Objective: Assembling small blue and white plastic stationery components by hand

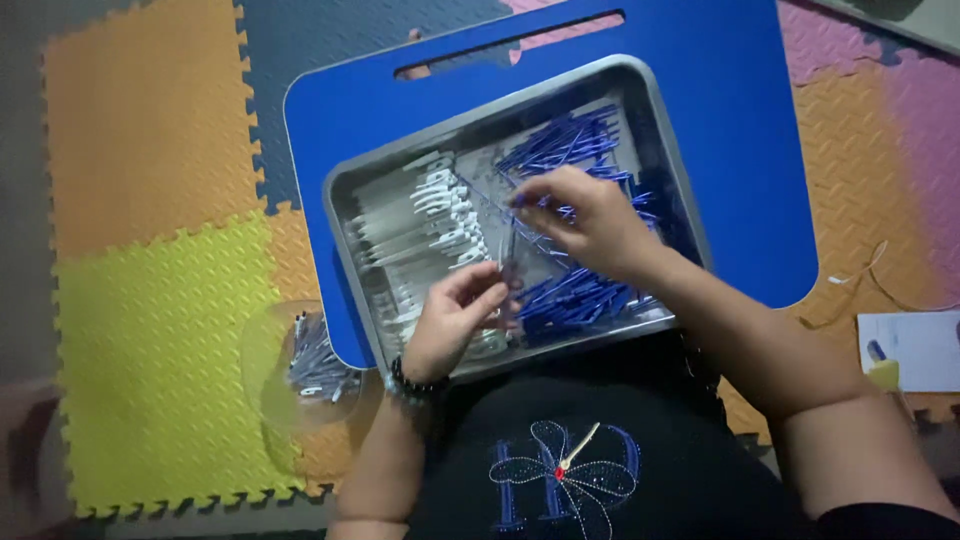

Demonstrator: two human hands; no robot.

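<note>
A thin blue pen refill (478,192) is pinched at its end between the fingertips of the right hand (585,222), over the middle of a metal tray (655,110). The left hand (455,315) has its fingers curled shut on a clear pen barrel (507,262), held upright near the tray's front edge, just beside the refill's other end. Bringing the two together well seems to call for a steady barrel and a straight line between refill tip and barrel mouth, since both parts are slim and a slant would likely jam or bend the refill. Blue refills (565,145) lie heaped in the right half of the tray, white pen parts (440,205) in rows on the left. The tray sits on a blue lap board (720,70) with a slot handle at its far side. Left of the board, a clear round container (300,365) holds more pen pieces. All rests on a floor of interlocking foam mats (150,130) in orange, yellow-green, grey and pink; a sheet of paper (915,350) lies at the right
</note>
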